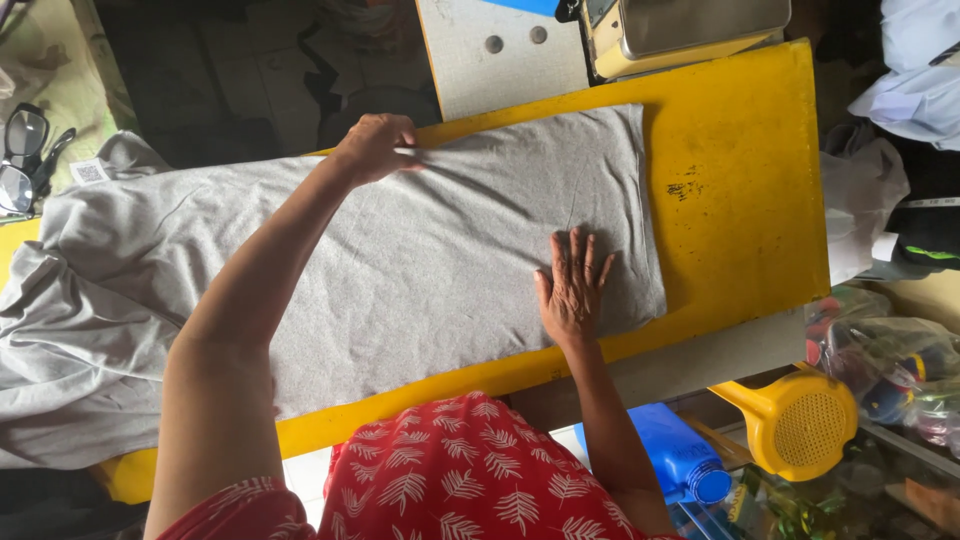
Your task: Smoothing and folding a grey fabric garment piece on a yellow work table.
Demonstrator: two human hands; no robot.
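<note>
A grey knit garment (pixel 430 250) lies spread flat along a yellow board (pixel 740 190). Its left part hangs off the board in loose folds. My left hand (pixel 375 147) is at the garment's far edge, fingers closed and pinching the cloth there. My right hand (pixel 573 287) lies flat on the cloth near its right end, fingers spread and pressing down. The garment's right edge stops short of the board's right end, leaving bare yellow surface.
A metal and cream appliance (pixel 680 35) stands beyond the board. Eyeglasses (pixel 22 155) lie at the far left. A yellow watering can head (pixel 795 425) and a blue bottle (pixel 680 455) sit below at right. Bagged items (pixel 890 365) and pale folded clothes (pixel 915 70) fill the right side.
</note>
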